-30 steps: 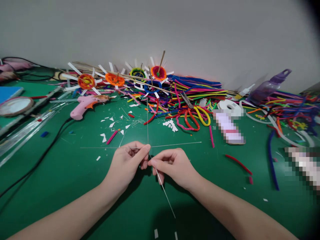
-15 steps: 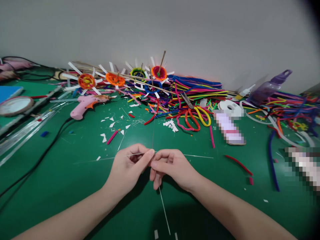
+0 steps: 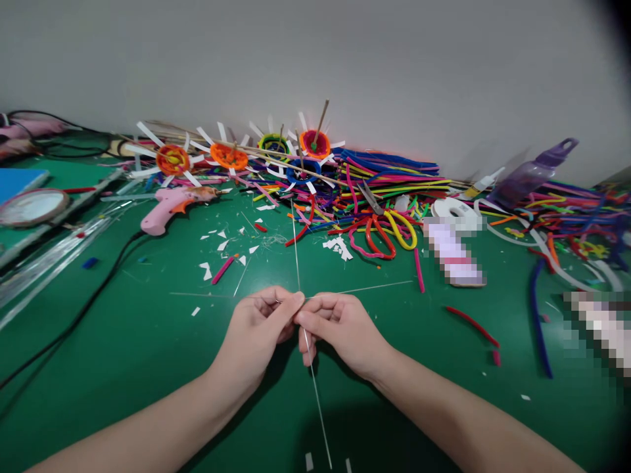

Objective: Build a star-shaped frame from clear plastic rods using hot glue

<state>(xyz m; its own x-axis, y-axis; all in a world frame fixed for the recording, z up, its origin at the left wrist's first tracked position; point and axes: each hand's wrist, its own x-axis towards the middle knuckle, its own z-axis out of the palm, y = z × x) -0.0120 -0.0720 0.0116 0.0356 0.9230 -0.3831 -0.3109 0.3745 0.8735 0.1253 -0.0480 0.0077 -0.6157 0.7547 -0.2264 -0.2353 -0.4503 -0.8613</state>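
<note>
Two thin, pale wires cross each other between my hands. The lengthwise wire runs from near the bottom edge up toward the pile at the back. The crosswise wire sticks out to both sides. My left hand pinches them at the crossing with thumb and forefinger. Close against it, my right hand is also closed on the wires, its thumb pressed to the forefinger. How the wires join is hidden by my fingertips.
A pink hot glue gun lies at left with its black cord. Scissors rest by a heap of pipe cleaners. Woven pipe-cleaner pieces with white strips stand behind. A purple bottle leans at right. Paper scraps dot the green table.
The lengthwise wire has tilted, its far end shifting left. The crosswise wire's right end has risen and its left end looks shorter. Both hands stay together in nearly the same spot.
</note>
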